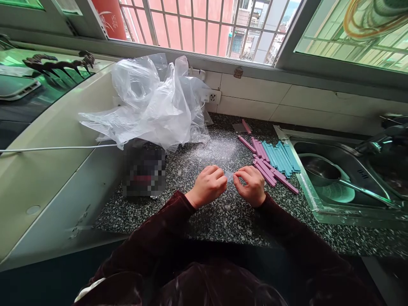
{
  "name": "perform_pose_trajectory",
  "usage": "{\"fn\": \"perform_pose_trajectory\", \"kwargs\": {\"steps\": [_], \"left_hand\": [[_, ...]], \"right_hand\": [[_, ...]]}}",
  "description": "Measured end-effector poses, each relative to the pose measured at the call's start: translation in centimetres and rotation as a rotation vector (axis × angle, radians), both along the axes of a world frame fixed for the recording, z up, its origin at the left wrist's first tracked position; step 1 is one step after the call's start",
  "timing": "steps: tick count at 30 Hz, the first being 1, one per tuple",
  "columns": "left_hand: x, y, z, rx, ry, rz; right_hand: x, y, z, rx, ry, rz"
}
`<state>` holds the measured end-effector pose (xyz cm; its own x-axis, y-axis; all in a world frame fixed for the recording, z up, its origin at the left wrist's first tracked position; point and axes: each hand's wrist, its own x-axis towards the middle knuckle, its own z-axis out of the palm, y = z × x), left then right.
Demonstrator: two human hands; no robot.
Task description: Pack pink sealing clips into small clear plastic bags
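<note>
Between my two hands is a small piece of clear plastic (228,175), perhaps a little bag; its full shape is hidden by the fingers. My left hand (208,185) is closed on its left side, knuckles up. On the other side my right hand (250,182) pinches the edge with thumb and forefinger. Just beyond the right hand lie several slim pink sticks (264,172), box-like in form. Beside them is a row of slim blue sticks (279,157). One more pink stick (246,126) lies farther back by a flat clear wrapper (237,127).
A heap of clear plastic bags (159,106) fills the back left of the speckled counter (191,225). Below it sits a dark blurred-out object (143,170). To the right, a metal sink (314,208) holds a pan (320,170) over a white strainer (341,193). A socket (213,97) is on the wall.
</note>
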<state>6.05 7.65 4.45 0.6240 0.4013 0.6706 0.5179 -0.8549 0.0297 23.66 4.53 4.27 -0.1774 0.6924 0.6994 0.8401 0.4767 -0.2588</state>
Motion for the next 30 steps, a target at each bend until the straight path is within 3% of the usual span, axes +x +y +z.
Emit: {"fn": "perform_pose_trajectory", "kwargs": {"steps": [3,7,9,17,19,25,30], "left_hand": [[-0.16,0.0,-0.02,-0.029,0.007,-0.017],[-0.35,0.09,0.08,-0.052,-0.003,-0.03],[-0.38,0.16,0.1,-0.046,-0.005,-0.032],[-0.34,0.23,0.03,-0.009,0.008,-0.047],[-0.34,0.2,0.05,-0.012,0.017,-0.055],[-0.41,0.25,0.09,-0.007,-0.005,-0.071],[-0.43,0.26,0.14,-0.022,-0.011,-0.069]], "right_hand": [[0.02,0.03,0.22,-0.078,0.101,0.039],[0.21,0.17,0.47,-0.399,0.412,0.201],[0.29,0.19,0.48,-0.488,0.465,0.24],[0.16,-0.06,0.48,-0.172,0.207,0.134],[0.19,0.0,0.51,-0.196,0.24,0.15],[0.27,0.17,0.25,-0.538,0.594,0.219],[0.16,0.01,0.33,-0.442,0.558,0.178]]}}
